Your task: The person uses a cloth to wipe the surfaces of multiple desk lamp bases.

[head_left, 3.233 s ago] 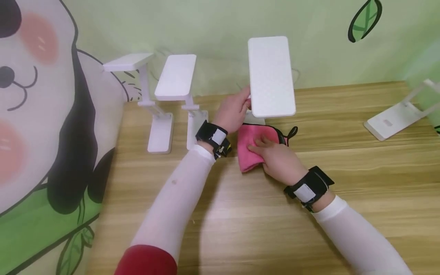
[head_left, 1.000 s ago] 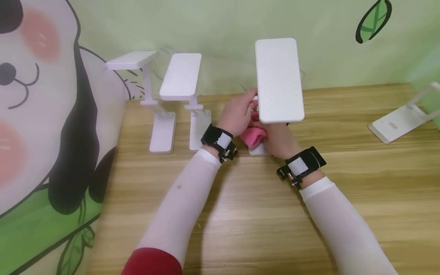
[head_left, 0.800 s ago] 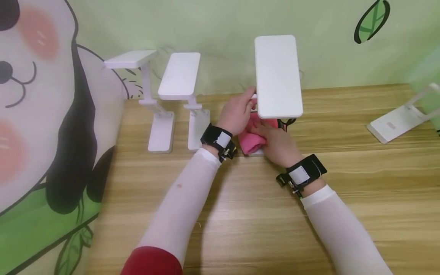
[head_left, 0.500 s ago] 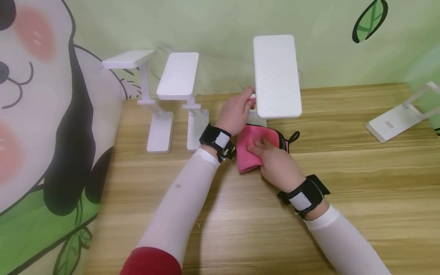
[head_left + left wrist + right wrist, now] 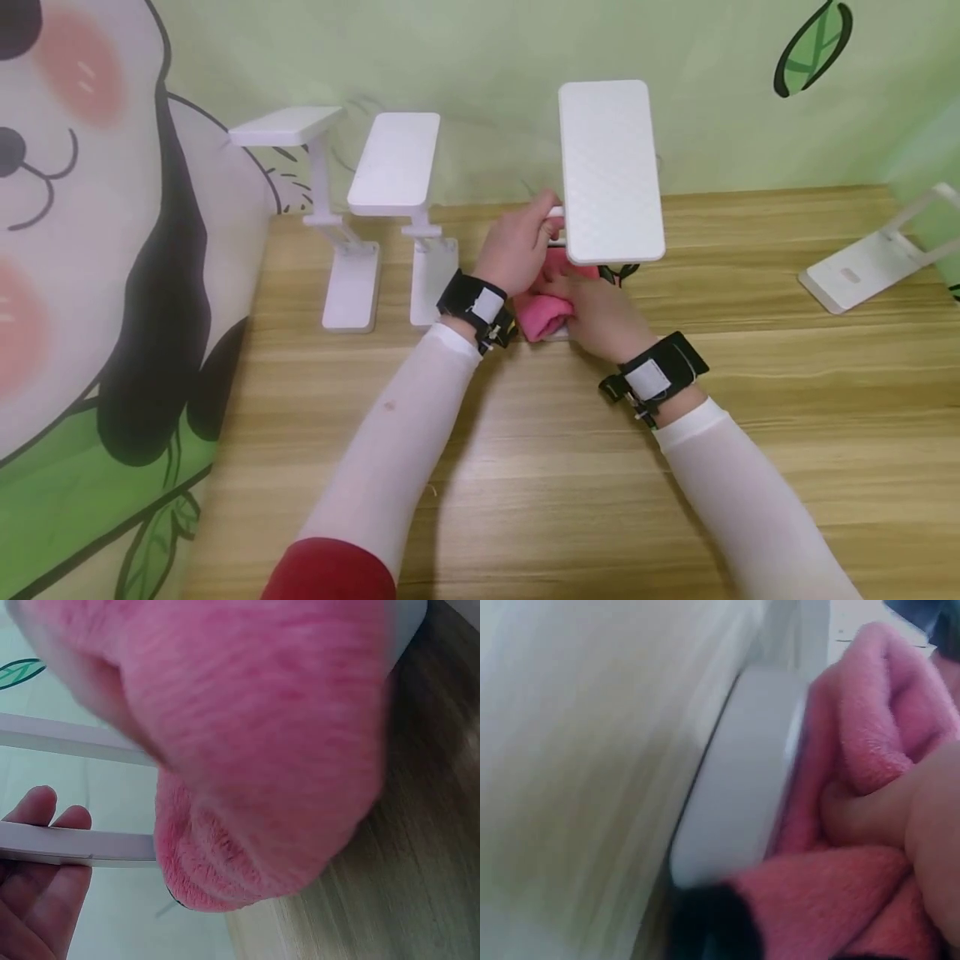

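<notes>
A pale green wall [image 5: 480, 67], painted with a panda [image 5: 82, 183] on your left, stood behind a wood-grain table [image 5: 525, 483]. Your left hand [image 5: 513, 250] grasped one slim bar [image 5: 82, 845] of the white lamp [image 5: 611, 171] in front of you, its fingers curled around it just beside the raised, tilted lamp head. Your right hand [image 5: 609, 317] had its thumb and fingers closed on the pink cloth [image 5: 545, 318], which was bunched below the lamp head and lay against the top of the lamp's flat base [image 5: 739, 772]; the head partly hid the cloth's far side. A black loop [image 5: 622, 272] stuck out to the right of it. Two more white lamps stood near your left hand, the nearer [image 5: 393, 158] beside the farther [image 5: 352, 287], while another lamp [image 5: 862, 271] sat well apart at the right, partly out of view.
</notes>
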Motion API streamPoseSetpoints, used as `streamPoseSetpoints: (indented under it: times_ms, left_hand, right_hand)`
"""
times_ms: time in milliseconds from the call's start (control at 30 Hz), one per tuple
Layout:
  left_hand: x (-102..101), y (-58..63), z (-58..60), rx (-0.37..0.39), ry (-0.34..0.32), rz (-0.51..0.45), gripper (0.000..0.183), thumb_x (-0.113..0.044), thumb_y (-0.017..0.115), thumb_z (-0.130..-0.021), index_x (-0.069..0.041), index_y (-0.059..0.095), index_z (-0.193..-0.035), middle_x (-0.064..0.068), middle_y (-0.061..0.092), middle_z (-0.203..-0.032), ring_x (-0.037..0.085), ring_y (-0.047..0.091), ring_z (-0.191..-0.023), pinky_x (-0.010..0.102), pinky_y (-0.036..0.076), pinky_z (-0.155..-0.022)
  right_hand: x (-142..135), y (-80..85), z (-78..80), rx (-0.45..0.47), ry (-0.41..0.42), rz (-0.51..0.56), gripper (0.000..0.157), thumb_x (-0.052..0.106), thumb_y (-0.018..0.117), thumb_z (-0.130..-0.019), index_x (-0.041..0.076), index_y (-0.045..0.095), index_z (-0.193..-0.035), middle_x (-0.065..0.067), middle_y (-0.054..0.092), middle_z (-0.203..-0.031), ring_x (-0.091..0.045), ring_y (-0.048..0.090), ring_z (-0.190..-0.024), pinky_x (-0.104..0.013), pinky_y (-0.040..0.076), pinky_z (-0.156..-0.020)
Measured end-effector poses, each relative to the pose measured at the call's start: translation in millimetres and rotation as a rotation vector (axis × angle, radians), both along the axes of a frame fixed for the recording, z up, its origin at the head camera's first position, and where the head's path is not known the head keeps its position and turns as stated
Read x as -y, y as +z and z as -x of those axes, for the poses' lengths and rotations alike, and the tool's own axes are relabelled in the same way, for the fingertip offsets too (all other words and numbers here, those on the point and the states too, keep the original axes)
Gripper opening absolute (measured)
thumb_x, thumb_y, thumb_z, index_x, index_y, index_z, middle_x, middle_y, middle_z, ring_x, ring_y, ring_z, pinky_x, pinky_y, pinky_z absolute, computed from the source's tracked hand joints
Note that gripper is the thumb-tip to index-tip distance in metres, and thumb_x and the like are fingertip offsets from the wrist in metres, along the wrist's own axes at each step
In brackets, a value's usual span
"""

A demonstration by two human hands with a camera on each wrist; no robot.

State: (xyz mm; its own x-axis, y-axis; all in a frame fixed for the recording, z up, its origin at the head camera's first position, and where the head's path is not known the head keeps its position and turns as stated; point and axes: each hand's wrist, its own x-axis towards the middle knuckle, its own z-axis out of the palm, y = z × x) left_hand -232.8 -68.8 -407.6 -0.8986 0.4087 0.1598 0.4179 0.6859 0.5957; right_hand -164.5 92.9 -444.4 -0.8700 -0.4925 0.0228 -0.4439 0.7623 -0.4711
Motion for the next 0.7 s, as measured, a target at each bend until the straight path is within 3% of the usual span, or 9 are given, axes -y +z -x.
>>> streamPoseSetpoints:
  times_ms: [200, 333, 400, 500, 567, 700]
  left_hand:
    - [-0.7, -1.9, 1.6, 0.004, -0.006, -0.009, 0.017, -0.031, 0.040, -0.107, -0.018, 0.049, -0.115, -0.001, 0.066, -0.094, 0.012, 0.058, -0.082, 0.033, 0.048, -0.070]
    - [-0.5, 1.7, 0.9, 0.015, -0.010, -0.014, 0.018, -0.030, 0.039, -0.108, -0.018, 0.049, -0.116, 0.002, 0.067, -0.097, 0.013, 0.057, -0.081, 0.033, 0.047, -0.068]
    - [-0.3, 3.6, 0.2, 0.015, -0.011, -0.012, 0.017, -0.028, 0.040, -0.108, -0.017, 0.049, -0.117, 0.001, 0.067, -0.097, 0.013, 0.058, -0.082, 0.032, 0.046, -0.067]
    - [-0.5, 4.9, -0.7, 0.010, -0.013, -0.010, 0.016, -0.026, 0.040, -0.108, -0.017, 0.049, -0.117, 0.001, 0.067, -0.096, 0.013, 0.058, -0.081, 0.032, 0.046, -0.066]
    - [-0.5, 4.2, -1.0, 0.004, -0.009, -0.007, 0.016, -0.027, 0.040, -0.108, -0.018, 0.049, -0.116, 0.001, 0.066, -0.093, 0.013, 0.057, -0.079, 0.032, 0.046, -0.066]
    - [-1.3, 1.0, -1.2, 0.002, -0.003, 0.002, 0.017, -0.030, 0.039, -0.108, -0.018, 0.048, -0.115, 0.004, 0.062, -0.084, 0.016, 0.055, -0.073, 0.033, 0.045, -0.063]
  right_hand:
    - [-0.8, 6.3, -27.0, 0.057, -0.042, -0.034, 0.063, -0.005, 0.054, -0.085, 0.021, 0.054, -0.142, -0.017, 0.048, -0.145, -0.036, 0.053, -0.121, -0.053, 0.051, -0.090]
    - [-4.9, 13.4, -46.0, 0.058, 0.010, -0.050, 0.065, -0.011, 0.051, -0.080, 0.018, 0.059, -0.138, -0.014, 0.048, -0.145, -0.031, 0.039, -0.134, -0.053, 0.049, -0.095]
    - [-6.6, 14.9, -48.0, 0.053, 0.029, -0.044, 0.064, -0.012, 0.051, -0.079, 0.018, 0.061, -0.135, -0.010, 0.052, -0.143, -0.031, 0.046, -0.129, -0.050, 0.051, -0.092]
    - [-8.4, 12.7, -35.9, 0.045, 0.032, -0.007, 0.060, -0.011, 0.053, -0.080, 0.017, 0.065, -0.132, -0.011, 0.065, -0.127, -0.029, 0.062, -0.104, -0.046, 0.053, -0.084]
    - [-8.3, 8.9, -20.7, 0.016, 0.029, 0.031, 0.057, -0.010, 0.056, -0.081, 0.018, 0.066, -0.129, -0.009, 0.070, -0.111, -0.025, 0.062, -0.082, -0.042, 0.053, -0.075]
    - [-4.9, 1.7, 4.8, -0.051, 0.016, 0.092, 0.056, -0.012, 0.057, -0.081, 0.020, 0.068, -0.125, -0.007, 0.069, -0.103, -0.023, 0.057, -0.082, -0.042, 0.051, -0.076]
